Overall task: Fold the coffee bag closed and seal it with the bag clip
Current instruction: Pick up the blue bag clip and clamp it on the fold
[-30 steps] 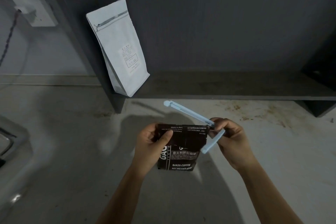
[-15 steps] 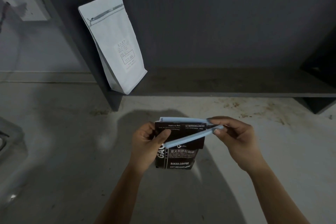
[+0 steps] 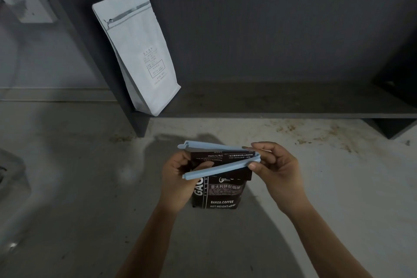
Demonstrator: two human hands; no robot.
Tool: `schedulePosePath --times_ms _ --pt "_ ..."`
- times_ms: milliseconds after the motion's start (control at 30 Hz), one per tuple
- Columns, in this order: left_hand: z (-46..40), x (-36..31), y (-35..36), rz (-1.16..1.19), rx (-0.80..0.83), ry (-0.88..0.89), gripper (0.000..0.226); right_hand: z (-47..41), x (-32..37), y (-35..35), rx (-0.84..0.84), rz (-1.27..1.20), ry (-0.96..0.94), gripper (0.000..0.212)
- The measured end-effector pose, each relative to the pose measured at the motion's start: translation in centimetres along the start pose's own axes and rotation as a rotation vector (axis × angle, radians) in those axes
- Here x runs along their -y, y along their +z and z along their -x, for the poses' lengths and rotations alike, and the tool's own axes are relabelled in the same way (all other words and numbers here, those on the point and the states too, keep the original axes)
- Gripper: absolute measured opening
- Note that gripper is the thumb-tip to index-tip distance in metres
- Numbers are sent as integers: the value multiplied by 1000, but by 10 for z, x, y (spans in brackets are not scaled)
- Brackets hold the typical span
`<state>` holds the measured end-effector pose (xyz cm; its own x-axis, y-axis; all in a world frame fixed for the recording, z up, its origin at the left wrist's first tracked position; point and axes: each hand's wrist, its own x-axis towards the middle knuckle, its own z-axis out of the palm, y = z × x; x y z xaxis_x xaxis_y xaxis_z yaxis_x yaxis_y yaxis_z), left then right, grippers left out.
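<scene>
A dark brown coffee bag with white lettering stands upright on the counter, its top folded down towards me. My left hand grips the bag's left side, thumb pressed on the fold. A pale blue bag clip straddles the folded top in a narrow V: one arm lies behind the fold, the other crosses its front. My right hand pinches the clip's hinged end at the bag's right edge. The clip's left tips are apart.
A white coffee bag leans against a dark upright panel on a low dark shelf. The grey counter has brown stains at the right. A wall socket plate sits upper left. A sink edge shows at the far left.
The clip swung from wide open beside the bag to straddling the folded top, and its two arms have come closer together. My left hand has kept its hold on the bag.
</scene>
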<state>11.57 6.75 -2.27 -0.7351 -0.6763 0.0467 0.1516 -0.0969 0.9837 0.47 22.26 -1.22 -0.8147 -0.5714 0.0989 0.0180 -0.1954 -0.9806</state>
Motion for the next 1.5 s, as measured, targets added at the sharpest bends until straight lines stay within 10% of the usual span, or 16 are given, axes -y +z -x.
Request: schedulePosePath --times_ms 900,1067,1300,1500 --pt "-3 0 -9 -96 41 -57 21 -4 2 10 50 90 -29 20" --pt "-4 -6 -30 -25 217 -65 55 -4 3 7 31 87 -39 23" --pt "5 -12 -22 82 101 35 24 -5 6 7 98 124 -31 18" --pt "8 -9 -21 77 12 41 19 -11 58 14 259 941 -268 35"
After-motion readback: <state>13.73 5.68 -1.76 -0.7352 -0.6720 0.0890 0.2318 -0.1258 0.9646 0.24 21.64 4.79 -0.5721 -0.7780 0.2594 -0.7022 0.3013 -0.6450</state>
